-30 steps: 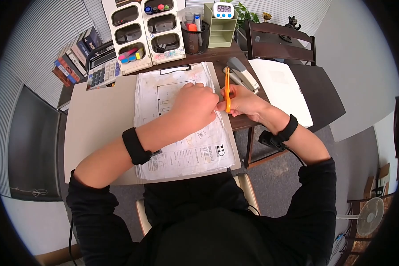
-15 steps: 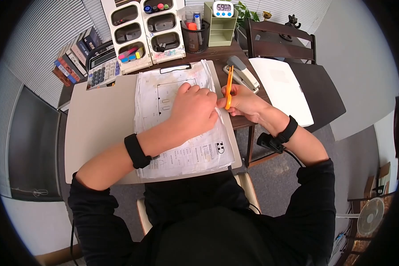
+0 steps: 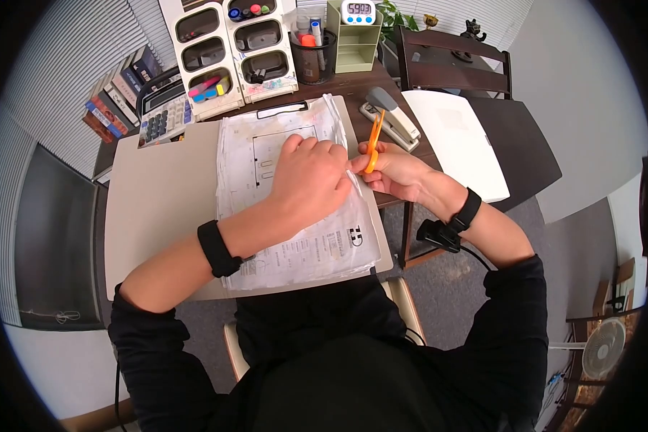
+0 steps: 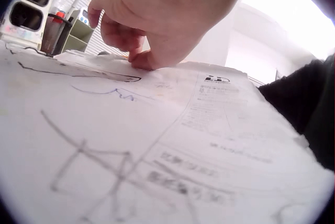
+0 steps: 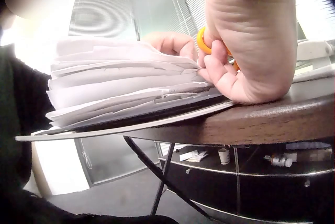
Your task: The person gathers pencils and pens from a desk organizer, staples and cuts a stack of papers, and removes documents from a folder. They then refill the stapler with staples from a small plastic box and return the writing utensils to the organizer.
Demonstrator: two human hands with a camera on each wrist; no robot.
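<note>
Several upright books, at ten o'clock of the paper stack, beside the blinds. One calculator, also at ten, just beyond a beige board. One white organiser, at eleven, two columns of three compartments: lower left, pink, blue and yellow highlighters; upper right, blue, red and green round-ended items; lower right, small black items; remaining contents indistinct. One paper stack, dial centre, on the board, black clip at its twelve. One left hand, lying over the stack, curled fingers pinching its right edge. One dark mesh cup, at twelve, holding a blue-capped marker and an orange-red item. One green rack, near one, digital timer on top. One orange tool, apparently scissors, at two, its loop gripped by the right hand, whose fingertips meet the sheets' edge. One grey stapler, at two. One white folder, between two and three.
</note>
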